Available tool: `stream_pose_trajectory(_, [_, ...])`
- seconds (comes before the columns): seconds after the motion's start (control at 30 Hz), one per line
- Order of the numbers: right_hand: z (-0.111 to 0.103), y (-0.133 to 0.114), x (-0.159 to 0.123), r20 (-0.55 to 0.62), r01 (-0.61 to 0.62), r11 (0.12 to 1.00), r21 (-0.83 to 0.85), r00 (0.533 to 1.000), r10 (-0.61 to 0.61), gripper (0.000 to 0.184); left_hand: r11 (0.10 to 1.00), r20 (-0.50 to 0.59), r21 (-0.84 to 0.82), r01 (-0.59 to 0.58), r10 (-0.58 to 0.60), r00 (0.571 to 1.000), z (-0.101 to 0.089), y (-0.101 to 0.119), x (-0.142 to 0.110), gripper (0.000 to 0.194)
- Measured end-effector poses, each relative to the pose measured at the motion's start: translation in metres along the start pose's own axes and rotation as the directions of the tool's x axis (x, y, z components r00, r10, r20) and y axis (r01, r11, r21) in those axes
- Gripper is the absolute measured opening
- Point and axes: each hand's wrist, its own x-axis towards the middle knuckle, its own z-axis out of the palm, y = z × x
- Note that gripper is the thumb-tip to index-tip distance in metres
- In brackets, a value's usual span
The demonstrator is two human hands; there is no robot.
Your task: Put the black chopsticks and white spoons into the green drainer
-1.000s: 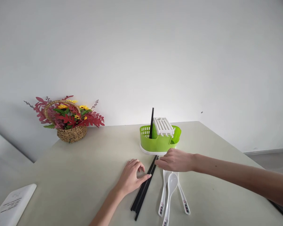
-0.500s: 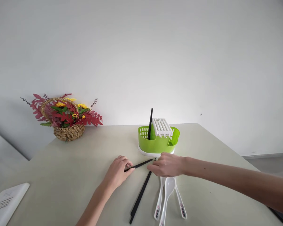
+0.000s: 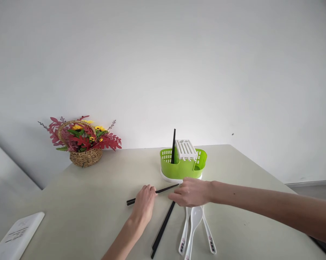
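My left hand [image 3: 145, 203] is closed around a pair of black chopsticks [image 3: 166, 188], whose thick ends stick out on its left and whose tips point right. Just beyond those tips is my right hand [image 3: 192, 192], its fingers curled and facing down; what they hold, if anything, is hidden. A second pair of black chopsticks [image 3: 163, 231] lies slanted on the table, its far end running under my right hand. Below that hand lie several white spoons [image 3: 196, 213], their handles towards me. Behind both hands stands a green cutlery holder [image 3: 179, 169] with black chopsticks [image 3: 173, 146] upright in its left compartment.
A white slotted rack [image 3: 186, 150] sits across the top of the holder. At the back left of the table [image 3: 98, 224] is a wicker basket [image 3: 85, 157] of artificial flowers. A white flat object [image 3: 22, 234] lies at the front left. The wall rises behind.
My left hand has shifted right along the chopsticks and turned, so their thick ends now show on its left. My right hand has stayed nearly in place. The view has tilted slightly.
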Motion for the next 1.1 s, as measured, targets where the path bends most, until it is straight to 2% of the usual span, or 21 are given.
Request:
stream_pose_trajectory(0.13, [-0.008,0.001,-0.005,-0.018,0.005,1.000,-0.017,1.000,-0.005,0.021,0.990,0.040,-0.126,0.066,-0.061,0.997,-0.018,-0.002,0.005,0.028])
stream_pose_trajectory(0.27, [-0.011,0.003,-0.010,-0.078,-0.045,0.998,-0.039,0.996,0.042,0.018,0.947,-0.046,-0.316,0.064,-0.082,0.996,-0.047,0.003,0.009,0.034])
stream_pose_trajectory(0.37, [-0.016,0.003,-0.013,-0.078,-0.119,0.993,0.010,0.990,0.120,0.017,0.808,-0.119,-0.586,0.052,-0.149,0.982,-0.064,0.013,0.010,0.030])
stream_pose_trajectory(0.43, [-0.023,0.003,-0.014,-0.034,-0.220,0.968,0.117,0.974,0.225,0.017,0.688,-0.114,-0.725,0.048,-0.189,0.975,-0.070,0.021,0.010,0.030])
stream_pose_trajectory(0.5, [-0.033,0.003,-0.013,0.021,-0.366,0.883,0.293,0.926,0.377,0.022,0.605,-0.082,-0.796,0.040,-0.173,0.982,-0.071,0.030,0.011,0.030])
stream_pose_trajectory(0.6, [-0.050,0.007,-0.009,0.089,-0.529,0.619,0.580,0.797,0.598,0.039,0.531,-0.039,-0.847,0.028,-0.115,0.993,-0.064,0.041,0.013,0.033])
stream_pose_trajectory(0.67, [-0.061,0.010,-0.003,0.117,-0.547,0.465,0.697,0.725,0.678,0.044,0.492,-0.031,-0.871,0.020,-0.094,0.995,-0.057,0.047,0.015,0.034])
stream_pose_trajectory(0.73, [-0.070,0.013,0.002,0.132,-0.534,0.394,0.748,0.701,0.700,0.035,0.458,-0.020,-0.889,0.017,-0.076,0.997,-0.050,0.051,0.017,0.034])
stream_pose_trajectory(0.83, [-0.078,0.015,0.008,0.111,-0.523,0.406,0.749,0.704,0.701,0.033,0.405,0.014,-0.914,0.035,-0.055,0.998,-0.045,0.055,0.019,0.033])
stream_pose_trajectory(0.97, [-0.079,0.016,0.009,0.098,-0.493,0.416,0.764,0.726,0.681,0.034,0.334,0.054,-0.941,0.061,-0.031,0.998,-0.045,0.052,0.021,0.032])
stream_pose_trajectory(1.1, [-0.074,0.017,0.008,0.051,-0.418,0.413,0.810,0.750,0.660,0.037,0.345,0.084,-0.937,0.064,0.045,0.995,-0.045,0.046,0.023,0.034])
